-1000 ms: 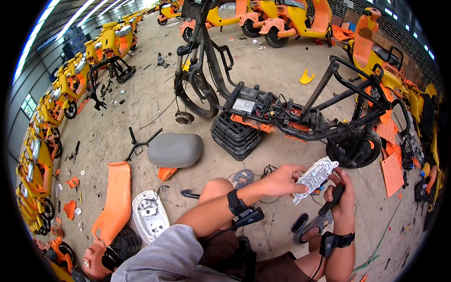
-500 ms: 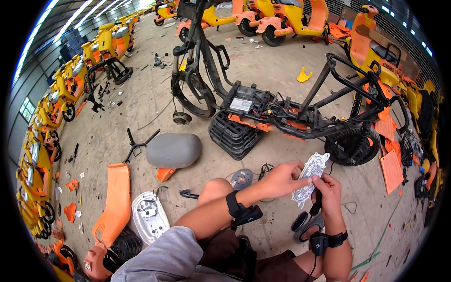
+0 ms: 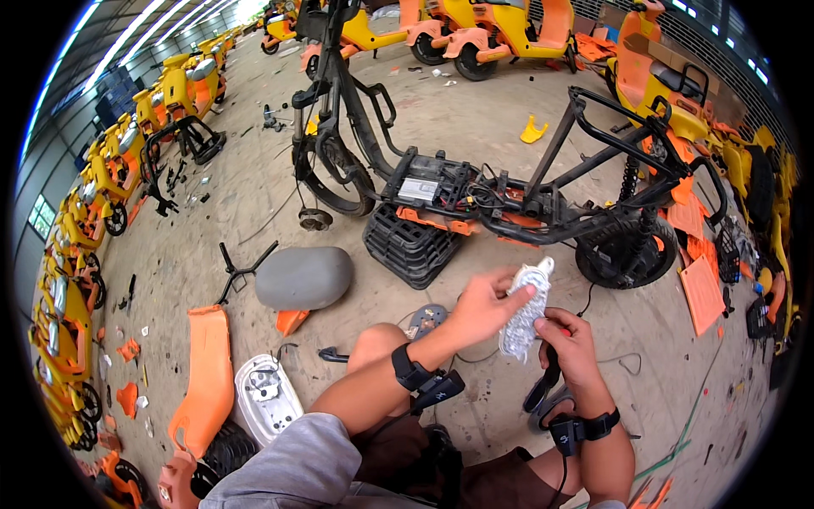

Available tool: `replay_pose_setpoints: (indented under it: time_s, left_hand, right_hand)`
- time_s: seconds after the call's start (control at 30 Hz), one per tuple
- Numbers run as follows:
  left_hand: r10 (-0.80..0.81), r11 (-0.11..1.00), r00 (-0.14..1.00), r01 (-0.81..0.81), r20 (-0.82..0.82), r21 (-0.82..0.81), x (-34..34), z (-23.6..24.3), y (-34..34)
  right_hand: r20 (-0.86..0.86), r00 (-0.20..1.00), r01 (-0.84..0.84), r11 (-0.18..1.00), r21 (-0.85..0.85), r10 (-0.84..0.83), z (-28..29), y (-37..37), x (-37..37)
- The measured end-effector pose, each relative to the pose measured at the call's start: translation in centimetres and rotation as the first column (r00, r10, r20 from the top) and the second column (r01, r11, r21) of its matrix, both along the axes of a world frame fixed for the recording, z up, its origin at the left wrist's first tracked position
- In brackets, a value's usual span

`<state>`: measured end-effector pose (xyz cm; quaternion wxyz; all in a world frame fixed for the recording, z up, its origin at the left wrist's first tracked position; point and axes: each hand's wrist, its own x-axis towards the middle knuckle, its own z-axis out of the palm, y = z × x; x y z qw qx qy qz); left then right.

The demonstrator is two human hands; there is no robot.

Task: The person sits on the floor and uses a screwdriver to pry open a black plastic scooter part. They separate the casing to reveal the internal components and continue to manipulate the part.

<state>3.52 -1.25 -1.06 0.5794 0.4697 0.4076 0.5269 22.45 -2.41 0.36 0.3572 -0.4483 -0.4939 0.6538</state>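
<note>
My left hand (image 3: 492, 307) grips an oval lamp unit (image 3: 525, 310) by its left side, thumb on its face. The lamp has a silvery, bumpy inside, a pale rim and a tab at its upper end. Close by its lower right side, my right hand (image 3: 572, 346) is closed around a tool with a red-and-black handle (image 3: 553, 363); its working end cannot be made out. On the floor to the left lies a white oval tray-like shell (image 3: 292, 399) with small dark parts in it.
A stripped scooter frame (image 3: 543, 182) stands ahead, over a black crate (image 3: 411, 250). A grey seat (image 3: 303, 277) and an orange panel (image 3: 206, 369) lie to the left. Yellow-and-orange scooters (image 3: 500, 34) stand at the back; loose orange panels (image 3: 702, 293) are at the right.
The lamp unit has moved a little left and tilted more upright in my left hand. My right hand has drawn slightly away from it. The view has shifted slightly.
</note>
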Motion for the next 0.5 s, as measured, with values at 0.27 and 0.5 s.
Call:
replay_pose_setpoints:
  time_s: [0.27, 0.5]
  left_hand:
    - [0.191, 0.979, 0.975, -0.197, 0.11, 0.051, 0.3, 0.6, 0.2]
    - [0.173, 0.976, 0.968, -0.193, 0.179, 0.097, 0.9, 0.9, 0.0]
  right_hand:
    - [0.062, 0.998, 0.002, 1.0, 0.03, -0.004, -0.9, -1.0, -0.9]
    - [0.018, 0.999, 0.032, 0.997, 0.076, -0.034, -1.6, -0.7, -1.4]
